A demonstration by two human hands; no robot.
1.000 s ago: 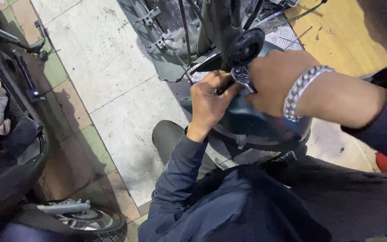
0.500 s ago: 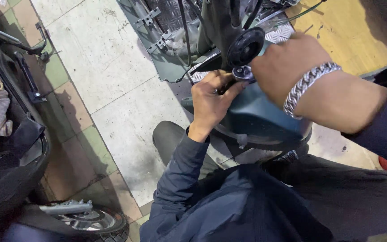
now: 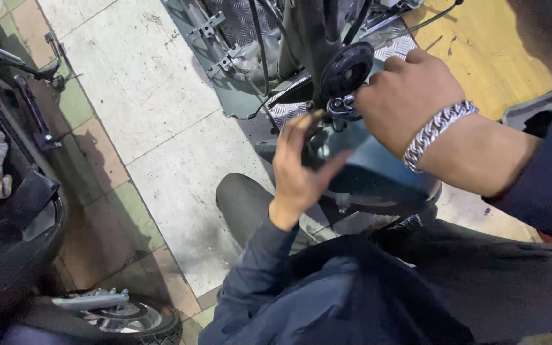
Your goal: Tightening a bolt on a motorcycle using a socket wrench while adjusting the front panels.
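Note:
My right hand (image 3: 407,96), with a silver chain bracelet (image 3: 435,134) on the wrist, is curled around a small metal fitting (image 3: 340,107) just below a black round disc (image 3: 347,69) on a scooter's front frame. Its fingertips are hidden behind the fitting. My left hand (image 3: 301,169) is just left of the fitting, fingers spread, thumb out, holding nothing. Both hands are over a dark teal body panel (image 3: 378,182). My knee (image 3: 244,204) and dark jacket fill the lower frame.
Black cables and a grey chequer-plate footboard (image 3: 237,22) run behind the disc. A second scooter (image 3: 7,255) stands at the left, with its wheel (image 3: 122,318) and metal footpeg (image 3: 90,299) near my leg. A grey tray edge (image 3: 544,105) is at the right, on yellow floor (image 3: 480,45).
My left hand has let go of the fitting area and opened its fingers, drawing slightly down and left. My right hand has stayed at the fitting.

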